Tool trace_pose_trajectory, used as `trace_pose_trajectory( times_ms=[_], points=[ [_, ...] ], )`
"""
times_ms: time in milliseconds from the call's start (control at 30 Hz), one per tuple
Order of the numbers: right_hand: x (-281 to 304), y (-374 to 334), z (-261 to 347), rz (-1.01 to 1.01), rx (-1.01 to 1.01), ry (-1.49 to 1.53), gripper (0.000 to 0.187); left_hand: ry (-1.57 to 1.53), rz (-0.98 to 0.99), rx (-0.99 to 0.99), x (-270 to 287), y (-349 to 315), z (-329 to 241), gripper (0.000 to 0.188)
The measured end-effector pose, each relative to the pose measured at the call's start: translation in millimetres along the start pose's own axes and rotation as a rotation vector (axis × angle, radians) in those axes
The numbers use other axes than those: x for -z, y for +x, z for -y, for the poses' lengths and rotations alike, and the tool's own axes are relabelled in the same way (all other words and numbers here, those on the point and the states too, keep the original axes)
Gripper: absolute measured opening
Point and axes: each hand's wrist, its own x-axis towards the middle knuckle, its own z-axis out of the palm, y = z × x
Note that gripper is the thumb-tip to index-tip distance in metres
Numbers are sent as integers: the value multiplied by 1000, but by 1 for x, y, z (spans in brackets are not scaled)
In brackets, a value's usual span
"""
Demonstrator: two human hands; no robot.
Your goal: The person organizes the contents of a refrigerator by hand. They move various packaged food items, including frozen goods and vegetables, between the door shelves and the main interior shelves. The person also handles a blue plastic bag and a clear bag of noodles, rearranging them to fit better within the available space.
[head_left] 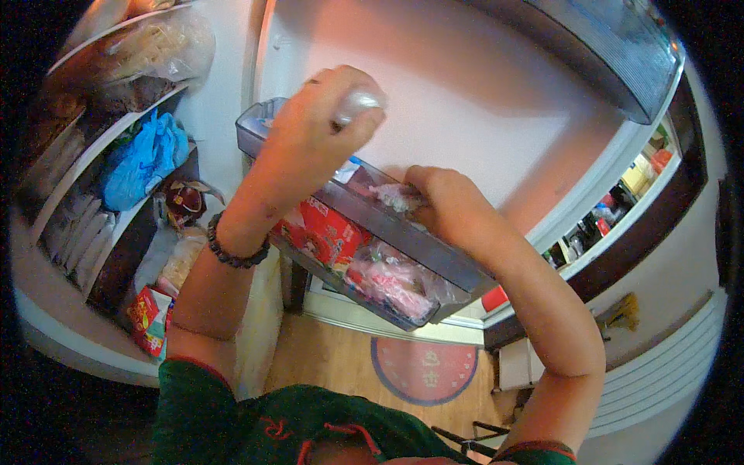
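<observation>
At the door bin, the left grip clasps a silvery object (I cannot tell the right grip's state).

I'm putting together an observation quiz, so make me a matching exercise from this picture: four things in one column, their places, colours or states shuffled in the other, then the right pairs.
Things
1. Left hand
2. Right hand
3. Beaded bracelet
4. Rounded mat

Places, colours or states
A. Lying on the wood-look floor
B. At the grey door bin, fingertips partly out of sight
C. Dark-coloured
D. Gripping a shiny rounded thing

Right pairs
1-D
2-B
3-C
4-A
</observation>
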Motion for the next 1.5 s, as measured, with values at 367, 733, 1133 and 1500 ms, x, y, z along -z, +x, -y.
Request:
trace_pose_trajectory(
  times_ms=[367, 733, 1133, 1500],
  points=[
    [4, 22, 16, 226, 87, -141, 24, 320, 219, 106, 77, 6, 41, 28],
    [1, 30, 24, 143, 167, -63, 19, 409, 588, -57, 96, 21, 69, 31],
    [22, 50, 32, 134, 212, -1, 37, 416, 325, 99, 99, 14, 76, 18],
    [-4, 134, 44, -405, -2, 176, 29, 5, 206, 254, 106, 8, 91, 32]
  ],
)
